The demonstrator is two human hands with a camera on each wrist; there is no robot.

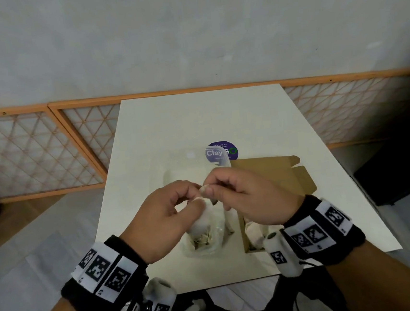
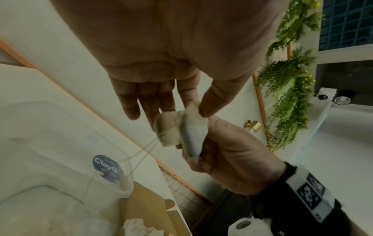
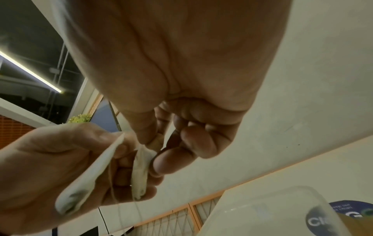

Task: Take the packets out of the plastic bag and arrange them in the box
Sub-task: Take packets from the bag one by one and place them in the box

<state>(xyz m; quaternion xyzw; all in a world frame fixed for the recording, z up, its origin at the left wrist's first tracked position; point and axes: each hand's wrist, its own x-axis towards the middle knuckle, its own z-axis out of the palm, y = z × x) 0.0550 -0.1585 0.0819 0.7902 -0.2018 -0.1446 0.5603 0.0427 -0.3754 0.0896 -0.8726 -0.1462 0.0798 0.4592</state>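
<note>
Two small white packets with thin strings are held above the table. My left hand (image 1: 196, 193) pinches one packet (image 2: 191, 127) between thumb and forefinger. My right hand (image 1: 210, 185) pinches the top of the other packet (image 3: 139, 167) with thumb and forefinger (image 3: 153, 146). The two packets (image 1: 206, 190) touch between the hands. Below them lies the clear plastic bag (image 1: 202, 243) with more packets inside. The brown cardboard box (image 1: 275, 173) stands open to the right, with white packets (image 1: 253, 231) in its near end.
A purple round sticker (image 1: 222, 151) shows through clear plastic behind the hands. The white table (image 1: 195, 121) ends at a wall with an orange lattice panel (image 1: 35, 151). A dark object (image 1: 400, 169) stands beside the table's right edge.
</note>
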